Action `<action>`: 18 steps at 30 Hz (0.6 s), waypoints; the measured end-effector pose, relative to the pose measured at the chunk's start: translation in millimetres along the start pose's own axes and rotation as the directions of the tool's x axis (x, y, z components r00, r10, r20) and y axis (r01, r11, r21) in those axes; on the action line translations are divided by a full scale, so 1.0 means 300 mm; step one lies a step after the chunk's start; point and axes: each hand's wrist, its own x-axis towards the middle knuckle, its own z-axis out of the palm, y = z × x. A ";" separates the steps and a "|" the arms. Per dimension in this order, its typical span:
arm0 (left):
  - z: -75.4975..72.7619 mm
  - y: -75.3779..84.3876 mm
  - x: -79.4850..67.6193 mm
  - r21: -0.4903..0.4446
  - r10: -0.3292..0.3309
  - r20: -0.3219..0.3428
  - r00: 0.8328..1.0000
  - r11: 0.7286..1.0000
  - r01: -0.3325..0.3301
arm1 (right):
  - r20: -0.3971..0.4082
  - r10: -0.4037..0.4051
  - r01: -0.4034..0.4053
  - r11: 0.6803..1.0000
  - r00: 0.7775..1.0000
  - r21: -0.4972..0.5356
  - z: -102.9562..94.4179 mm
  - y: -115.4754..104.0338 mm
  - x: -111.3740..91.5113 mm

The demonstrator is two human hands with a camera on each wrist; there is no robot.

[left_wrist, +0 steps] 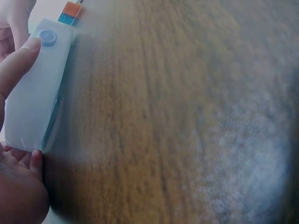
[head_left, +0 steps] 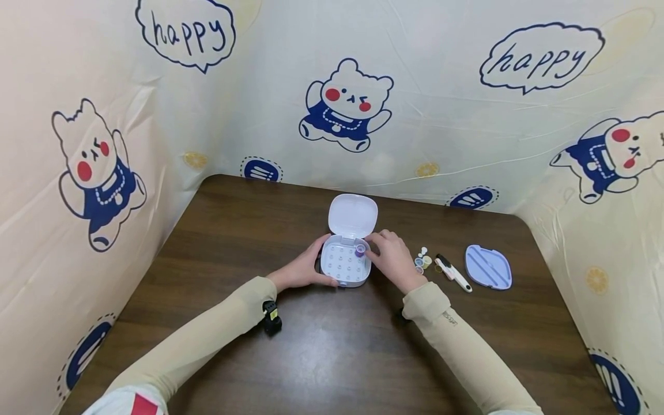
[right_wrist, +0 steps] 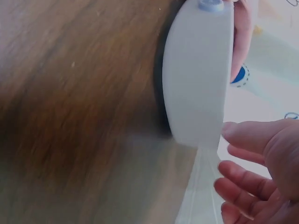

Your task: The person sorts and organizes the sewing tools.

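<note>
A small pale box (head_left: 334, 248) stands on the table with its lid (head_left: 353, 214) up; rows of short pegs show inside. My left hand (head_left: 306, 268) grips it from the left side, its thumb along the front near the round catch button (left_wrist: 47, 37). A purple bobbin (head_left: 360, 251) stands in the far right part of the box. My right hand (head_left: 391, 256) reaches over the right rim, thumb tip right at the bobbin and fingers loosely bent near the hinge corner. From the right wrist view, the box wall (right_wrist: 198, 79) hides the bobbin.
Right of the box lie several small bobbins (head_left: 427, 261), a white-and-black hand tool (head_left: 456, 276) and a light blue divided tray (head_left: 488, 267). The brown table (head_left: 259, 230) meets a printed cloth (head_left: 441, 115) at the back and sides.
</note>
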 end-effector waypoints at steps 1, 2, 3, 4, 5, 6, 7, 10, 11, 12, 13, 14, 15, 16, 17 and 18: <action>0.001 -0.001 0.000 0.000 0.000 -0.001 1.000 1.000 0.000 | -0.012 0.000 0.000 1.000 1.000 0.008 -0.004 0.007 -0.003; 0.001 -0.001 0.001 -0.001 0.001 -0.003 1.000 1.000 -0.001 | -0.024 -0.001 0.002 1.000 1.000 0.016 -0.007 0.014 -0.006; 0.002 -0.001 0.000 0.000 0.001 -0.003 1.000 1.000 -0.001 | -0.036 -0.001 0.002 1.000 0.999 0.028 -0.011 0.020 -0.010; 0.001 -0.001 0.001 0.000 0.001 -0.003 1.000 1.000 -0.001 | -0.046 -0.001 0.002 0.999 0.999 0.039 -0.016 0.027 -0.014; 0.001 0.000 0.001 0.000 0.001 -0.004 1.000 1.000 -0.001 | -0.054 0.001 0.002 0.999 0.999 0.053 -0.020 0.033 -0.018; 0.001 0.000 0.001 0.001 0.001 -0.005 1.000 1.000 -0.001 | -0.062 0.001 0.003 0.998 0.998 0.065 -0.024 0.039 -0.023; 0.001 -0.001 0.001 0.000 -0.002 -0.004 1.000 1.000 0.002 | -0.068 0.000 0.005 0.997 0.998 0.075 -0.028 0.044 -0.028; 0.002 -0.002 0.000 0.002 -0.007 -0.003 1.000 1.000 0.007 | -0.090 -0.015 0.023 0.996 0.996 0.086 -0.036 0.059 -0.046; 0.002 -0.002 0.000 0.003 -0.008 -0.004 1.000 1.000 0.008 | -0.097 -0.021 0.029 0.996 0.995 0.087 -0.038 0.063 -0.052; 0.002 -0.003 -0.001 0.004 -0.010 -0.004 1.000 1.000 0.010 | -0.105 -0.027 0.035 0.996 0.994 0.081 -0.039 0.069 -0.058; 0.002 -0.002 -0.001 0.002 -0.012 -0.005 1.000 1.000 0.012 | -0.112 -0.030 0.039 0.996 0.993 0.078 -0.041 0.073 -0.064; 0.002 -0.002 -0.002 0.002 -0.012 -0.006 1.000 1.000 0.012 | -0.118 -0.032 0.041 0.996 0.992 0.074 -0.043 0.077 -0.071; 0.002 -0.001 -0.002 0.002 -0.014 -0.005 1.000 1.000 0.014 | -0.122 -0.030 0.039 0.997 0.992 0.072 -0.045 0.082 -0.077; 0.002 0.000 -0.003 0.002 -0.014 -0.005 1.000 1.000 0.014 | -0.127 -0.029 0.038 0.997 0.991 0.073 -0.048 0.087 -0.084; 0.001 0.001 -0.004 0.001 -0.016 -0.005 1.000 1.000 0.016 | -0.133 -0.028 0.038 0.996 0.991 0.075 -0.051 0.091 -0.090; 0.001 0.002 -0.004 0.001 -0.017 -0.004 1.000 1.000 0.017 | -0.137 -0.026 0.036 0.996 0.990 0.076 -0.054 0.096 -0.096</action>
